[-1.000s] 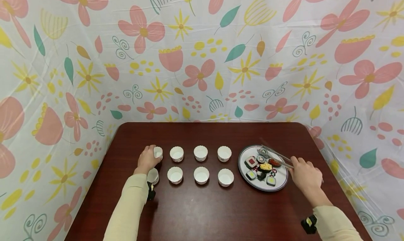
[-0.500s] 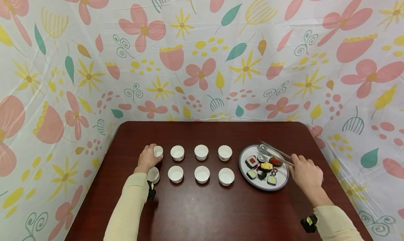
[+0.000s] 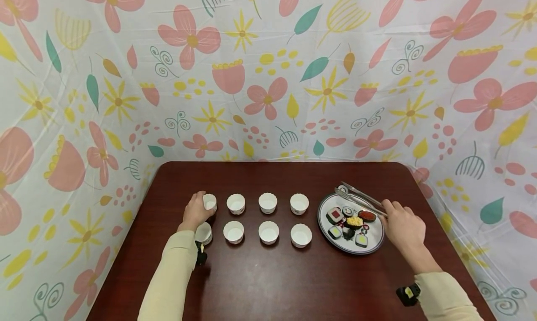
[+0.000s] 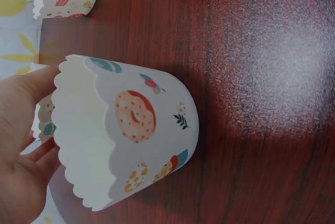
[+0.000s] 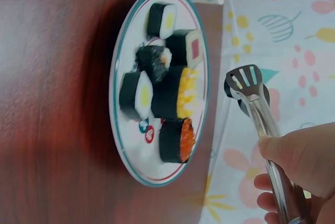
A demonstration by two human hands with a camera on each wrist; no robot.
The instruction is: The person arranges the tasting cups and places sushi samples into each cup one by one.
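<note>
My left hand (image 3: 196,212) grips the back-left paper baking cup (image 3: 209,203), with thumb and fingers around its wall. A second baking cup (image 4: 141,124) with a doughnut print stands just in front and hides most of the gripped one in the left wrist view. In my right hand (image 3: 404,225) is a pair of metal tongs (image 3: 362,200) with slotted ends. Between the tong ends is a small black-wrapped sushi roll (image 5: 252,100), lifted above the plate's far edge. The round plate (image 3: 325,234) below bears several sushi pieces (image 5: 175,93), with yellow, orange-red and white tops.
More white baking cups (image 3: 268,232) stand in two rows across the table (image 3: 260,279), between my left hand and the plate. A flower-printed cloth (image 3: 268,78) hangs behind the table and along both sides.
My right hand has raised the tongs and the sushi roll up from the plate, toward its far edge and slightly left. The left hand stays at the same cup.
</note>
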